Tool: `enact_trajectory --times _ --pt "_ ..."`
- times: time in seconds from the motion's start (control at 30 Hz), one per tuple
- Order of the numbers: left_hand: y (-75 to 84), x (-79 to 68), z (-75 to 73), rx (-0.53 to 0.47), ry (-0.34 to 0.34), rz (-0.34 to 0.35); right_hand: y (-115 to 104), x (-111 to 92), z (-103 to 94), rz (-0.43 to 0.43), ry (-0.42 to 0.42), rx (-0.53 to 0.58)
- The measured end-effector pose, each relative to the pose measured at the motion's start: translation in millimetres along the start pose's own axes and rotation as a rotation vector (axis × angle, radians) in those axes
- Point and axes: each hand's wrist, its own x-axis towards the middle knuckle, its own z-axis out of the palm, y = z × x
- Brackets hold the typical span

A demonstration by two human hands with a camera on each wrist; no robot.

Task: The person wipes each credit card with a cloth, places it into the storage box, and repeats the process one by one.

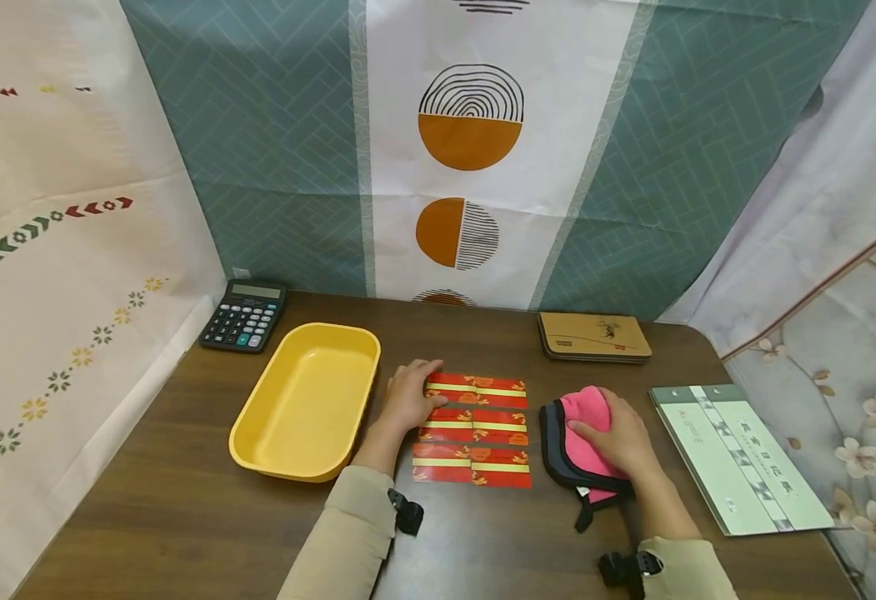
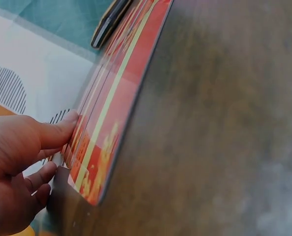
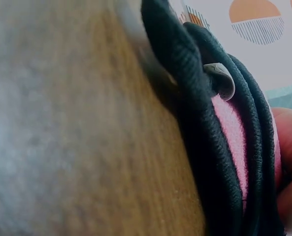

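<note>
1. Head view: nearest are the beige sleeves point(image 1: 340, 542), a black device point(image 1: 409, 515) strapped at the left wrist, over the brown table point(image 1: 468, 550).
2. The green book point(image 1: 745, 467) lies flat at the right, just beyond the right forearm.
3. The right hand point(image 1: 625, 433) grips the cloth point(image 1: 586, 417), thumb and fingers clamped on its pink part; the folded cloth, edged in black, rests on the table between the cards and the green book.
4. The cards point(image 1: 473, 429), red with gold stripes, lie flat mid-table in three rows of two.
5. The left hand point(image 1: 407, 398) has its thumb and forefinger apart, touching the cards at their far left; the left wrist view shows fingertips against their edge.
6. The yellow tray point(image 1: 306, 408) stands left of that hand.
7. The tan pad point(image 1: 595, 333) lies at the back right, the calculator point(image 1: 244, 315) at the back left.
8. Behind hangs the teal-and-white backdrop point(image 1: 280, 142).
</note>
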Motion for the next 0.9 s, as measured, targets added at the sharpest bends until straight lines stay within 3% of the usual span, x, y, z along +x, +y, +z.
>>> enact_trajectory --times 0.2,0.37,0.53,0.67,0.9 --pt "-2.4 2.8 -0.8 -0.014 0.013 -0.004 -1 0 -0.2 0.005 0.005 0.005" --pt "-3.1 2.8 -0.9 0.008 -0.023 -0.052 -2 -3 3.1 0.024 0.016 0.042" --pt "-2.0 1.0 -0.1 -0.004 -0.015 -0.09 -4 -6 8.4 0.068 0.1 0.101" --pt "-0.1 -0.7 0.6 -0.086 0.031 -0.117 -5 -6 10.8 0.053 0.154 0.085" --pt "2.6 -1.8 1.5 -0.168 0.027 -0.051 -3 -6 9.6 0.008 0.166 0.025"
